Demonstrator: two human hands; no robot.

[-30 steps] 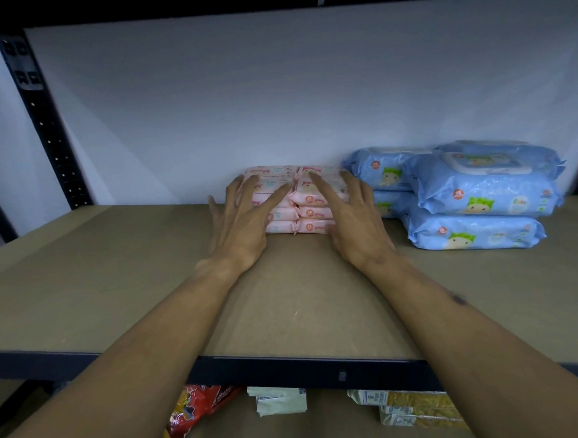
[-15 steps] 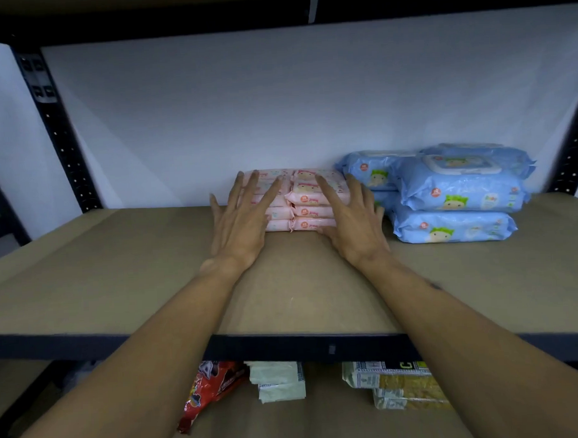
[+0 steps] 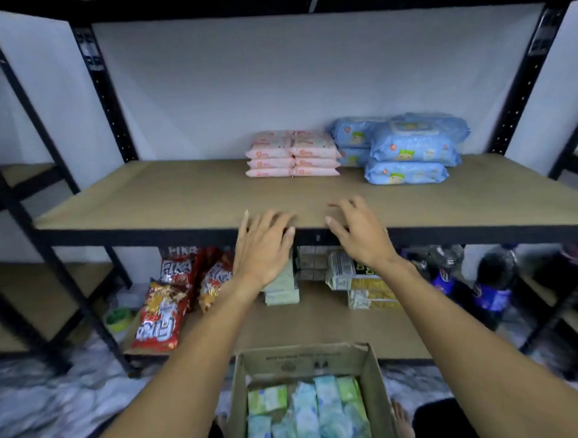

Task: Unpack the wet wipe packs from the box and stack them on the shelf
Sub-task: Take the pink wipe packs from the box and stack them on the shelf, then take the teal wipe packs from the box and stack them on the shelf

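Note:
Two side-by-side stacks of pink wet wipe packs (image 3: 293, 154) sit at the back of the brown shelf board (image 3: 147, 198). Beside them on the right lie larger blue wipe packs (image 3: 410, 147), also stacked. My left hand (image 3: 264, 246) and my right hand (image 3: 358, 235) hover empty at the shelf's front edge, fingers relaxed and spread, well short of the pink packs. Below me an open cardboard box (image 3: 303, 360) holds several green and light-blue wipe packs (image 3: 309, 413).
Black metal uprights (image 3: 105, 91) frame the shelf on both sides. The lower shelf carries red snack bags (image 3: 165, 310), pale cartons (image 3: 356, 275) and dark bottles (image 3: 492, 276). A tape roll (image 3: 119, 319) lies at its left. More racks stand at each side.
Both hands have let go of the pink stacks and drawn back to the shelf's front edge. The view has pulled back and tilted down, bringing the box into sight.

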